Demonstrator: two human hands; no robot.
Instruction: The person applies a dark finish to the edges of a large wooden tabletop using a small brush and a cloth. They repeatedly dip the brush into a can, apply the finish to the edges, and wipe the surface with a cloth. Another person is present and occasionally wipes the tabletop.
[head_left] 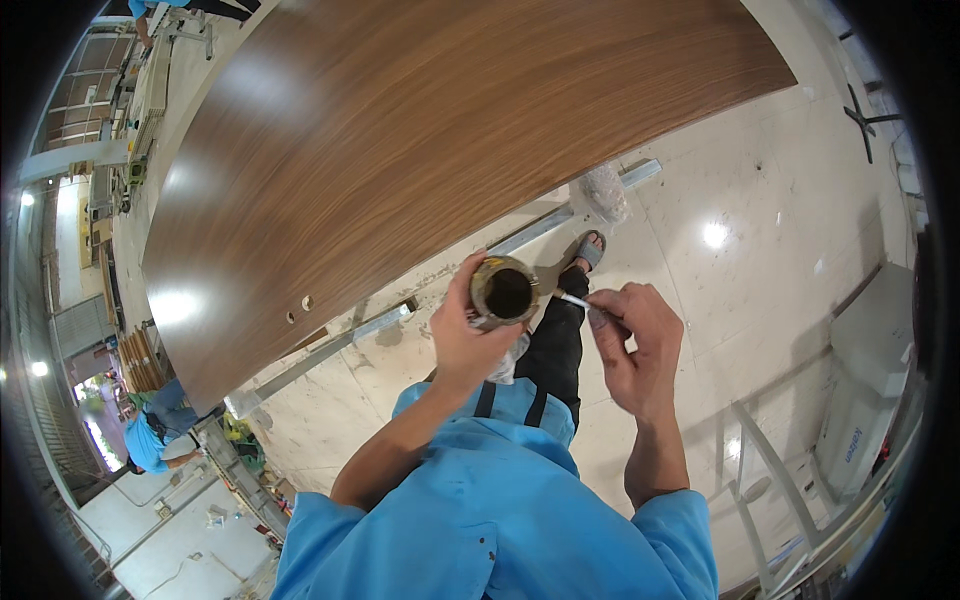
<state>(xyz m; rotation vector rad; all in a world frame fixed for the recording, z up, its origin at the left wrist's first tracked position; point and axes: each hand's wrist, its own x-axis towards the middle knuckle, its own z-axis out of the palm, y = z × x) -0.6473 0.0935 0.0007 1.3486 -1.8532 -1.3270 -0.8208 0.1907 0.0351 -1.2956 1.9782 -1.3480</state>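
Note:
My left hand [472,335] is wrapped round an open cylindrical jar [493,322], stained around its rim and dark inside. Its mouth faces up toward me. To the right of it, my right hand [640,340] pinches a thin white stick [574,300] between thumb and fingers. The stick's far tip points at the jar's side, close to the rim; whether it is a brush handle I cannot make out. Just beyond both hands lies a large brown wood-grain panel [440,130], with small round holes near its lower left edge.
Metal bars [530,232] run under the panel's near edge, next to a clear plastic bundle [602,193]. A metal frame [770,450] and a grey box [860,370] stand at right. A co-worker in blue [150,435] is at the left, another person's arm [143,30] at top left.

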